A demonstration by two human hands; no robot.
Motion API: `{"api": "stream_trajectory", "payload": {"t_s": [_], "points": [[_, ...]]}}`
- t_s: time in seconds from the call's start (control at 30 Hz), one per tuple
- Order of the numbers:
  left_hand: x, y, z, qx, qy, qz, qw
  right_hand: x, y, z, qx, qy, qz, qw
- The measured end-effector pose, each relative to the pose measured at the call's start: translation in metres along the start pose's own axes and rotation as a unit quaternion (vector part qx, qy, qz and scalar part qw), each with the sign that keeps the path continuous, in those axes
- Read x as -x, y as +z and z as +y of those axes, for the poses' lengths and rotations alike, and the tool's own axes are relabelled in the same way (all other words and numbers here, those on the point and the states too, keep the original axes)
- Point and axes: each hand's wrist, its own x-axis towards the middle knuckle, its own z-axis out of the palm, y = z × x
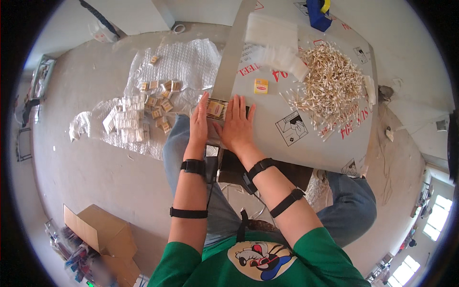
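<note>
At the table's left edge lies a small row of cotton swabs [209, 115] with a yellow label card [216, 109] on top. My left hand [199, 125] stands on edge along its left side, fingers straight and held together. On the other side my right hand [237, 125] lies flat, fingers stretched out, partly covering a dark strip beside the swabs. Whether clear film wraps the swabs I cannot tell. Another yellow label card [261, 86] rests on the table to the right of my fingertips.
A large heap of loose cotton swabs [332, 79] covers the table's right half. Clear plastic bags [272, 31] lie at the back, near a blue tape dispenser [319, 15]. Left on the floor, bubble wrap [191, 62] bears several filled swab packs [128, 119]. An open cardboard box [112, 232] stands lower left.
</note>
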Motion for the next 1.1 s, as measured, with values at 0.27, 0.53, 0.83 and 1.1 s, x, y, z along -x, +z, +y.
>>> {"api": "stream_trajectory", "payload": {"t_s": [0.27,0.53,0.83,1.1], "points": [[0.001,0.004,0.008,0.038,-0.001,0.010,0.999,-0.001,0.000,-0.002,0.020,0.017,-0.019,0.999],[0.002,0.003,0.005,-0.107,0.052,-0.007,0.993,-0.003,0.001,-0.007,-0.010,0.037,-0.015,0.999],[0.027,0.044,0.006,-0.349,0.235,0.016,0.907,0.028,-0.020,0.113,-0.057,0.104,0.267,0.956],[0.060,0.122,-0.008,-0.384,0.261,-0.127,0.876,0.056,-0.051,0.174,-0.035,0.069,0.151,0.985]]}}
